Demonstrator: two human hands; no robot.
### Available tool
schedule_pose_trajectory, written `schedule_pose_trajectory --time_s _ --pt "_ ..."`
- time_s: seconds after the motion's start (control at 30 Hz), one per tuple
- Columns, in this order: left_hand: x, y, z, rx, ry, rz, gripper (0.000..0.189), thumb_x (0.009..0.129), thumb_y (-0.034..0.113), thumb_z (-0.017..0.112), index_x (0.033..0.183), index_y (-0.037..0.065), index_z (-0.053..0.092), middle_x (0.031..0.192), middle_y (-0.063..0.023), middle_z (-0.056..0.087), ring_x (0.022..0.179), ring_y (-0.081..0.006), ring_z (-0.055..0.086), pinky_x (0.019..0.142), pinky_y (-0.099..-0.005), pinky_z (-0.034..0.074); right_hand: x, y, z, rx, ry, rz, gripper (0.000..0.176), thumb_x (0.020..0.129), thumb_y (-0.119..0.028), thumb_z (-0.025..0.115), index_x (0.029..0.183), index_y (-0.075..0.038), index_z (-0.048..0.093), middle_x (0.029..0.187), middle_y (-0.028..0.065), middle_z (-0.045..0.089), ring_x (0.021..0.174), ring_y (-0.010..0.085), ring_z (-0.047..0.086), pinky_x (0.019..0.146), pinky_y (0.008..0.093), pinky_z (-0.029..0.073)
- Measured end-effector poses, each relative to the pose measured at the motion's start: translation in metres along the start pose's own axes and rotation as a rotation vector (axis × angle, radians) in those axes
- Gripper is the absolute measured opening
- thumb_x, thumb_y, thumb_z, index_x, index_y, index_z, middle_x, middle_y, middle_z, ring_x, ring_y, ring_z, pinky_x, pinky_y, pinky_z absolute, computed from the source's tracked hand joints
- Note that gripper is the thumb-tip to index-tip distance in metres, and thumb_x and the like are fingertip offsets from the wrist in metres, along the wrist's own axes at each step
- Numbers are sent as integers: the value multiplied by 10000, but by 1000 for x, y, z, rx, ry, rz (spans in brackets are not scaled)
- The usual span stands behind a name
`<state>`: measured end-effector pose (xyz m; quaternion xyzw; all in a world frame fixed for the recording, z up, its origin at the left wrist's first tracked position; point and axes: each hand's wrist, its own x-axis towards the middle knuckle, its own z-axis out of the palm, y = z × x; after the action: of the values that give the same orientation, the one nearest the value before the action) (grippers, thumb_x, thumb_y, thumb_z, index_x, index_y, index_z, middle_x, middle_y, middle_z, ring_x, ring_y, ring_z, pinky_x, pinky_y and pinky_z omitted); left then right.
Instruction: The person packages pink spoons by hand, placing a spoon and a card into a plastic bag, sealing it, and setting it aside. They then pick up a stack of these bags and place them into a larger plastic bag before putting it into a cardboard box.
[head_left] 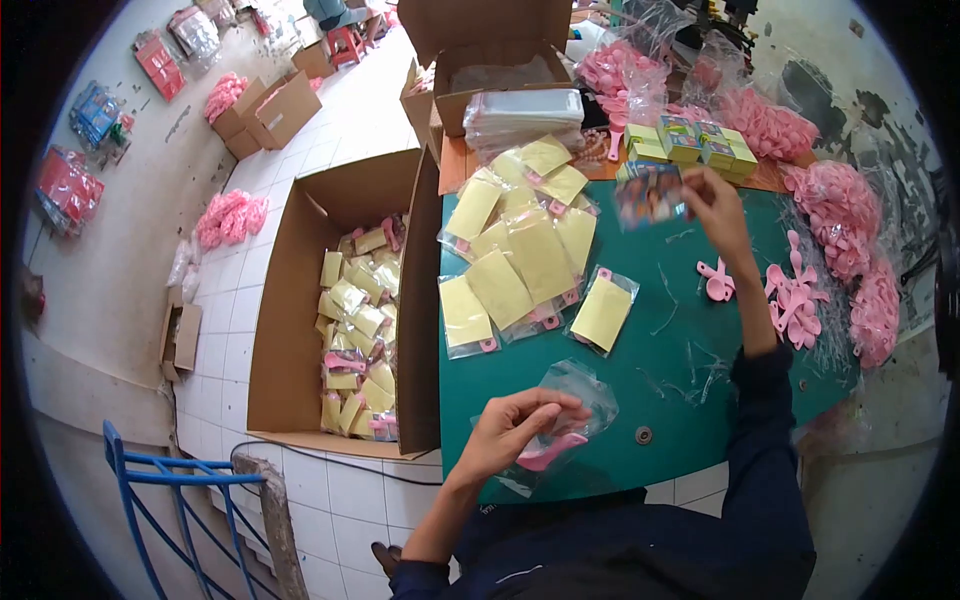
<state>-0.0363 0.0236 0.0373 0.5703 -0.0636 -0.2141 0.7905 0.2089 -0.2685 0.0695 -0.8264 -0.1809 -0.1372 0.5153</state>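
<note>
My left hand (515, 428) pinches a clear plastic bag (588, 392) over the front of the green table. Inside the bag lies a pink measuring spoon (545, 455), just under my fingers. Farther back on the right, my right hand (718, 208) grips a colourful printed card (650, 197) by its right side, slightly blurred. Beyond that card are stacks of cards (685, 142) with yellow-green edges. A filled packet (604, 310) with a pale yellow card rests between my hands, beside a heap of similar packets (520, 250). Loose pink spoons (795, 305) lie near my right forearm.
A deep cardboard box (275, 330) full of packets stands left of the green table (690, 440). Clear bags (525, 115) are stacked at the back. Bagged pink spoons (835, 215) line the right edge. A blue metal frame (185, 475) stands at lower left.
</note>
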Motion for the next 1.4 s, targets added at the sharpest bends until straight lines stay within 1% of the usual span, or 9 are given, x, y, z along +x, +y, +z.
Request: schedule_pose_trajectory --time_s 0.13,0.23,0.43,0.63,0.83,1.0,1.2,1.23,1.4 --pt "10 6 4 -79 -8 45 265 964 110 429 1120 -64 554 1037 -150 637 992 -191 612 844 -309 511 -95 -103 12 370 -227 167 128 819 7 599 941 7 561 790 43 599 644 80 579 544 214 476" --pt "15 8 6 -29 19 41 264 960 136 443 1094 -54 569 1009 -150 646 948 -198 632 817 -316 521 -128 -129 8 143 -316 109 138 797 61 608 921 16 568 798 43 604 660 82 597 551 210 490" --pt "15 12 10 27 37 63 266 959 143 452 1077 -54 586 981 -138 653 913 -171 638 811 -290 514 -142 -141 9 170 -68 63 118 785 85 608 893 41 591 789 64 619 645 96 613 547 213 489" --pt "16 6 6 131 36 54 254 946 114 475 1065 -79 590 956 -125 660 899 -144 631 816 -264 511 -138 -146 3 -116 -359 -125 117 785 91 602 891 43 604 795 73 618 631 99 614 530 209 480" --pt "19 7 13 129 48 111 255 933 148 512 1050 -54 615 893 -84 679 827 -95 624 759 -253 510 -148 -148 5 182 -120 56 120 771 95 611 875 36 615 787 72 616 627 103 610 527 214 471" --pt "15 9 13 251 35 122 247 929 143 517 1051 -44 623 886 -83 678 831 -97 629 753 -251 504 -150 -156 2 -131 -309 -101 165 730 101 628 871 20 599 800 85 614 636 132 618 542 245 481" --pt "8 20 29 473 -43 152 463 895 109 558 1340 82 434 860 -88 690 778 -60 570 746 -266 480 -157 -153 14 -144 -640 -84 156 735 2 651 874 -17 584 747 101 578 655 238 604 582 320 478" --pt "10 17 30 560 -35 184 626 886 151 580 1426 116 267 827 -113 692 738 -113 627 721 -281 487 -158 -152 18 -142 -719 -68 151 743 -22 655 875 -22 583 738 103 571 662 258 600 592 335 477" --pt "7 15 41 984 138 12 813 848 266 637 1456 133 115 780 -136 683 702 -260 669 686 -275 490 -171 -141 38 -166 -658 -136 162 735 -96 688 853 -30 599 731 102 574 668 300 581 625 366 473"
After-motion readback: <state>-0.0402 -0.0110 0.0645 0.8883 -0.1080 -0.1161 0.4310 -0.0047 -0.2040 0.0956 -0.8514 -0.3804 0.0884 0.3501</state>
